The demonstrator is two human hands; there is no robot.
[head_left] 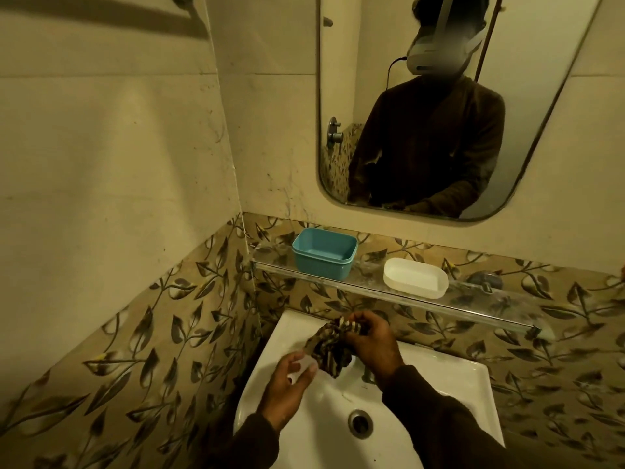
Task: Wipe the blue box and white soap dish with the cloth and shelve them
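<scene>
The blue box [324,252] stands upright on the left part of the glass shelf [480,308]. To its right on the same shelf sits the white soap dish [415,277]. Below the shelf, over the sink, my right hand [373,343] grips a bunched brown patterned cloth [329,350]. My left hand [287,382] is lower and to the left of the cloth, palm up with fingers apart, its fingertips close to the cloth's lower edge. It holds nothing that I can make out.
A white sink [449,384] with a metal drain [360,423] lies under my hands. A mirror [541,113] hangs above the shelf and reflects a person in a dark top. Leaf-patterned tiles line the walls; a corner wall is close on the left.
</scene>
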